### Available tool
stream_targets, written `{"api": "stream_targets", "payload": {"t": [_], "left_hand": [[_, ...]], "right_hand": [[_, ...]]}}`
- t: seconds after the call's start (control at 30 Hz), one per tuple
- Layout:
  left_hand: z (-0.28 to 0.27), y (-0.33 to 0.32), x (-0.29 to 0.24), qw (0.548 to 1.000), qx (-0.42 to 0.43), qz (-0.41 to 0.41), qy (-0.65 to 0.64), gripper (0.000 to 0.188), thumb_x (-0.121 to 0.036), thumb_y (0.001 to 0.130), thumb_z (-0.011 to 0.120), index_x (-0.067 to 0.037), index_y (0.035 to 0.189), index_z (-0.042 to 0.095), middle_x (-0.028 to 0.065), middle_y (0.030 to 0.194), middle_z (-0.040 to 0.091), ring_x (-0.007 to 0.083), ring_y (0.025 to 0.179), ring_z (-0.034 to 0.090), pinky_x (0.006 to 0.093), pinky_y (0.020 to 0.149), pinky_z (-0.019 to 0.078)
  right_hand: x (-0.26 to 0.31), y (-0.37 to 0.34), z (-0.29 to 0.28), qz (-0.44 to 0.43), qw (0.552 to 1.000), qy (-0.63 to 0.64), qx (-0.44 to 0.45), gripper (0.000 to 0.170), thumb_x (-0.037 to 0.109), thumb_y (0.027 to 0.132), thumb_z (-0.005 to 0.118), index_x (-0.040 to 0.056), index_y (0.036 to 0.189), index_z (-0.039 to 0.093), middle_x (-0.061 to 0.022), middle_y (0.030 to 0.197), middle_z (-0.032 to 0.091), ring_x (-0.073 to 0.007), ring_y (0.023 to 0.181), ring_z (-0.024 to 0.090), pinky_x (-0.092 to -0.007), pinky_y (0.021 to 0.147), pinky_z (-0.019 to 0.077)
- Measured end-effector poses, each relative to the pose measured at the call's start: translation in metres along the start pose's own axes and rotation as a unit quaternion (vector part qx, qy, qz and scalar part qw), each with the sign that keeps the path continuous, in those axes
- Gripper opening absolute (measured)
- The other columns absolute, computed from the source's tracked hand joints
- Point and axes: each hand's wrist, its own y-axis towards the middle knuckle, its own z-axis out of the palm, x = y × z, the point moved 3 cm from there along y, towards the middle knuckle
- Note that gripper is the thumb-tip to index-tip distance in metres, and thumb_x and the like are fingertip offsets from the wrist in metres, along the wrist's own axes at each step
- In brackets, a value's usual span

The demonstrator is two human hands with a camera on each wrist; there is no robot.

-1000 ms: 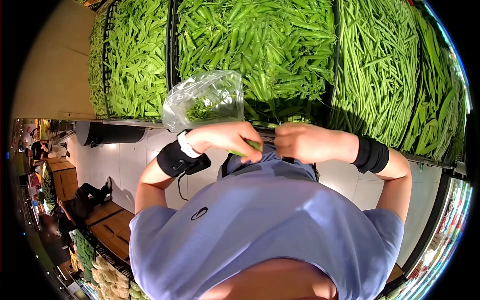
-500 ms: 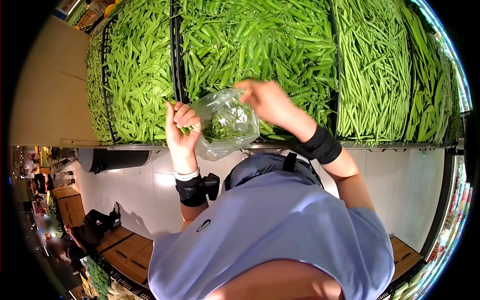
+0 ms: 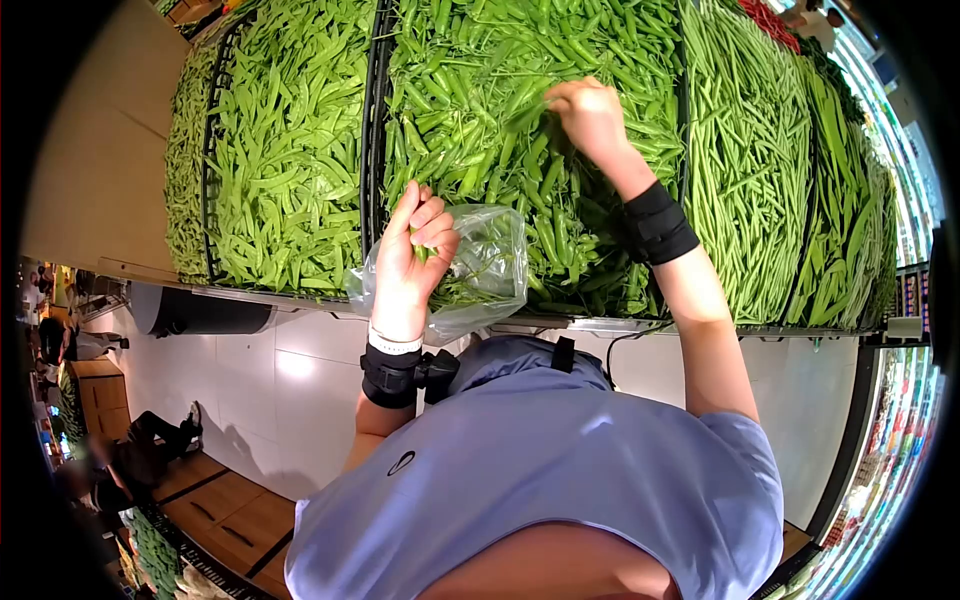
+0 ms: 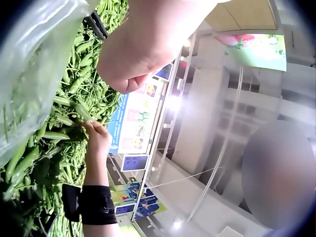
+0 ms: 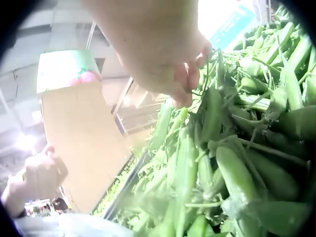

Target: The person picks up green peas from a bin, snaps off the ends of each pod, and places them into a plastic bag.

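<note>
Vegetable bins (image 3: pixel 375 110) fill far side. Left hand (image 3: pixel 408 248) grips pod (image 3: pixel 421 252) by plastic bag (image 3: pixel 500 238); right hand (image 3: pixel 592 118) pinches second pod (image 4: pixel 82 112), farther right. Both likely light, crisp; best held mid-length.

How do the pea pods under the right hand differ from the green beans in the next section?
The pea pods are broad and plump; the green beans are slim and longer.
The pea pods lie jumbled in many directions; the green beans lie more nearly parallel.
The right hand is at the pea pods, not at the green beans.
Both are green and heaped loose.
</note>
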Motion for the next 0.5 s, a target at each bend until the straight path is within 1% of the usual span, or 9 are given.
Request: {"api": "stream_targets", "payload": {"t": [0.03,0.07,0.1,0.13,0.23,0.3,0.37,0.43,0.5], "left_hand": [[0.0,0.0,-0.001,1.0,-0.003,0.003,0.0,0.016,-0.02,0.095,0.054,-0.007,0.086,0.052,-0.0048,0.061,0.038,0.0044,0.049,0.032,0.0191,0.046,0.028],[0.0,0.001,-0.002,1.0,-0.005,0.005,0.0,0.016,-0.02,0.095,0.055,-0.007,0.086,0.052,-0.0047,0.061,0.038,0.0044,0.049,0.032,0.0191,0.046,0.028],[0.0,0.002,-0.003,1.0,-0.008,0.007,0.001,0.016,-0.02,0.095,0.055,-0.007,0.087,0.052,-0.0047,0.061,0.038,0.0045,0.049,0.032,0.0191,0.046,0.028],[0.002,0.003,-0.002,1.0,-0.007,0.002,0.002,0.015,-0.02,0.095,0.055,-0.007,0.087,0.052,-0.0046,0.061,0.038,0.0046,0.049,0.033,0.0192,0.046,0.0279],[0.004,0.007,0.001,1.0,0.001,-0.008,0.023,0.015,-0.02,0.095,0.055,-0.008,0.086,0.052,-0.0051,0.061,0.038,0.0045,0.05,0.033,0.0188,0.047,0.0278],[0.006,0.01,0.005,0.998,-0.004,-0.012,0.056,0.015,-0.021,0.095,0.056,-0.01,0.086,0.052,-0.0056,0.062,0.038,0.0046,0.05,0.033,0.0191,0.048,0.0282],[0.007,0.013,0.011,0.996,-0.012,-0.013,0.089,0.015,-0.021,0.095,0.055,-0.01,0.086,0.052,-0.0059,0.062,0.039,0.0044,0.051,0.034,0.0187,0.049,0.0283],[0.009,0.015,0.017,0.992,-0.023,-0.009,0.123,0.014,-0.021,0.095,0.054,-0.01,0.087,0.051,-0.0062,0.062,0.039,0.0041,0.052,0.034,0.0177,0.05,0.0282],[0.012,0.014,0.02,0.976,-0.046,0.012,0.214,0.013,-0.021,0.093,0.059,-0.01,0.091,0.053,-0.0068,0.065,0.04,0.0036,0.054,0.034,0.0181,0.052,0.0273]], "right_hand": [[0.0,0.002,-0.01,0.068,0.995,0.079,0.007,0.014,0.011,0.081,0.066,0.0078,0.094,0.071,-0.0086,0.08,0.069,-0.0198,0.067,0.061,-0.0316,0.063,0.047],[-0.002,0.006,-0.021,0.166,0.973,0.159,0.033,0.014,0.009,0.081,0.065,0.0063,0.093,0.071,-0.0059,0.075,0.068,-0.016,0.065,0.06,-0.0285,0.062,0.0466],[-0.005,0.007,-0.027,0.261,0.934,0.236,0.057,0.013,0.007,0.081,0.065,0.0049,0.092,0.071,-0.0032,0.071,0.066,-0.0122,0.064,0.059,-0.0254,0.06,0.0461],[-0.015,0.008,-0.028,0.252,0.926,0.276,0.054,0.016,0.008,0.086,0.063,0.0036,0.1,0.069,-0.0038,0.081,0.069,-0.007,0.068,0.059,-0.0208,0.063,0.0439],[-0.028,0.013,-0.039,0.269,0.89,0.369,0.008,0.019,0.003,0.086,0.062,-0.0029,0.103,0.065,-0.0078,0.086,0.069,-0.0093,0.076,0.063,-0.0202,0.068,0.0491],[-0.029,0.017,-0.055,0.248,0.846,0.47,-0.039,0.017,0.002,0.088,0.058,-0.0044,0.102,0.064,-0.0116,0.09,0.069,-0.0109,0.075,0.063,-0.0216,0.071,0.0512],[-0.017,0.022,-0.081,0.25,0.819,0.51,-0.087,0.014,0.002,0.088,0.059,-0.0052,0.099,0.064,-0.0128,0.089,0.069,-0.0114,0.074,0.064,-0.0213,0.067,0.0501],[-0.016,0.025,-0.096,0.235,0.806,0.535,-0.089,0.015,0.006,0.09,0.057,-0.0045,0.1,0.063,-0.013,0.09,0.069,-0.0122,0.073,0.064,-0.0214,0.068,0.0498],[-0.012,0.024,-0.105,0.215,0.8,0.555,-0.078,0.016,0.009,0.091,0.058,-0.004,0.1,0.062,-0.0129,0.089,0.069,-0.0119,0.072,0.063,-0.0216,0.067,0.0498]]}}
